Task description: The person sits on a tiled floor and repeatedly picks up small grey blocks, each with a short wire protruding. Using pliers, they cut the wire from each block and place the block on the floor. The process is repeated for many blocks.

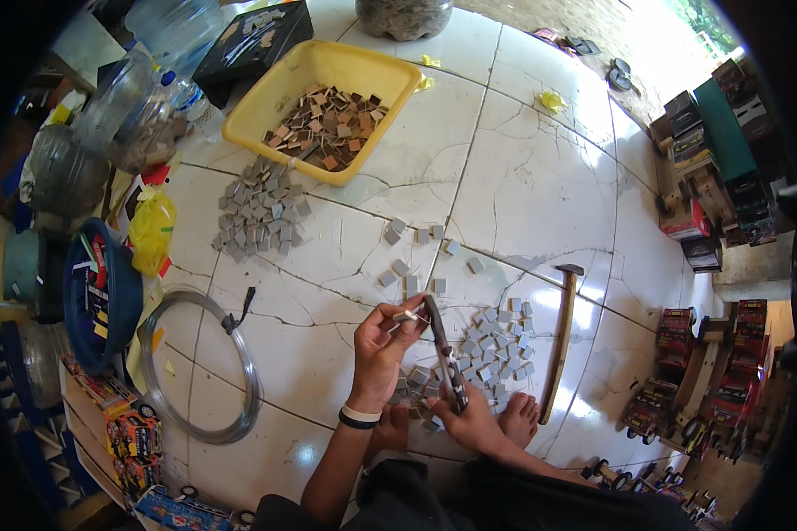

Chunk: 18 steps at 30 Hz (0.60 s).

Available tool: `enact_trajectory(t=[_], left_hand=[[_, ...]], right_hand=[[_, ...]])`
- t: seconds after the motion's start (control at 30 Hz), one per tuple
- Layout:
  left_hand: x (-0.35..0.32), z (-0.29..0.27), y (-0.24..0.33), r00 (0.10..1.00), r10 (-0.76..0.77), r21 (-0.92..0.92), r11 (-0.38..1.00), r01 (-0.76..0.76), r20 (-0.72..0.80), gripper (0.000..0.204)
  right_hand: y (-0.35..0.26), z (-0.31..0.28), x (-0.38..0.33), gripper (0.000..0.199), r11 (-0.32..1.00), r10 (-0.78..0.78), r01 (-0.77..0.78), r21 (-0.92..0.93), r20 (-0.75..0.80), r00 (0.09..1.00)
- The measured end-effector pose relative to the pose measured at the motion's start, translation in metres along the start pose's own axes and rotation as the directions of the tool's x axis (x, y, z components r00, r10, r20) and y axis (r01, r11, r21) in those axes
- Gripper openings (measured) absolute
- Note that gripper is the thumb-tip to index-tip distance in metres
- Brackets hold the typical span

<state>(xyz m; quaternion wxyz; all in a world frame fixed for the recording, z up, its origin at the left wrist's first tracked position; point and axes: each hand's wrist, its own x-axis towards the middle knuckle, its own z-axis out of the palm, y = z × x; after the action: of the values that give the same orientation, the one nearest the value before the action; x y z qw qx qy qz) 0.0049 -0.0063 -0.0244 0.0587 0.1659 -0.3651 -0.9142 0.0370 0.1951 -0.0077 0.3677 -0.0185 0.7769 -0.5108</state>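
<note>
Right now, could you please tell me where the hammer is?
In the head view, the hammer lies on the tiled floor, just right of the grey pieces.

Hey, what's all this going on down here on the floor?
Someone is working by hand on a tiled floor. Their left hand pinches a small pale piece close to the upper end of a dark, plier-like tool, gripped lower down by the right hand. Small grey squares lie loose near their feet, with a hammer to the right. Farther off, a yellow basin holds many brownish pieces.
</note>
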Motion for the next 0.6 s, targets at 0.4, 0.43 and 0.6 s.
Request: enact_trajectory(t=[0.4, 0.43, 0.6], left_hand=[[0.013, -0.011, 0.008, 0.908, 0.336, 0.926, 0.190, -0.326, 0.250, 0.036], [0.002, -0.017, 0.009, 0.942, 0.178, 0.931, 0.185, -0.315, 0.283, 0.033], [-0.035, -0.027, 0.004, 0.898, -0.199, 0.920, 0.090, -0.381, 0.391, 0.031]], right_hand=[[-0.003, -0.038, 0.004, 0.036, 0.946, 0.090, 0.013, 0.324, -0.301, 0.949], [-0.003, -0.040, 0.003, 0.036, 0.940, 0.092, 0.022, 0.342, -0.313, 0.945], [-0.003, -0.044, 0.002, 0.056, 0.952, 0.120, -0.057, 0.300, -0.198, 0.973]])
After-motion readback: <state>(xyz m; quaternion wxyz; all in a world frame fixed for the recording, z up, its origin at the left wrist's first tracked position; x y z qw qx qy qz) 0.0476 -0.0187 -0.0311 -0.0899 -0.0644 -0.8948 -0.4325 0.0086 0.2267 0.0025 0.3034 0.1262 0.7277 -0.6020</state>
